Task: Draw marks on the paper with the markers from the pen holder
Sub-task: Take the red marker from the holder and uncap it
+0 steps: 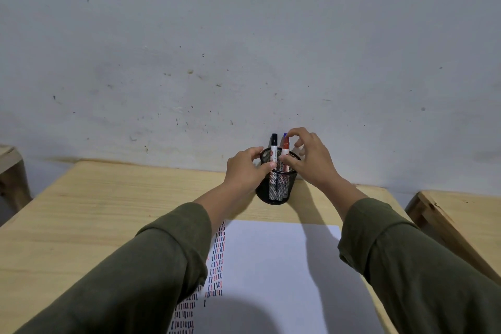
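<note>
A black mesh pen holder (275, 192) stands at the far edge of the wooden table (108, 203), against the wall. Three markers stick up out of it: a black-capped one (274, 144), a red-capped one (284, 147) and a blue-capped one (285, 135) behind it. My left hand (248, 168) grips the holder's left rim and side. My right hand (311, 157) is at the right rim, thumb and forefinger closing round the red and blue markers' tops. White paper (273, 266) lies in front, with columns of short black, blue and red strokes down its left side.
A grey scuffed wall (244, 49) rises right behind the table. A second wooden table (461, 214) stands to the right across a narrow gap, and another wooden piece (10, 168) is at the far left. My sleeves cover parts of the paper.
</note>
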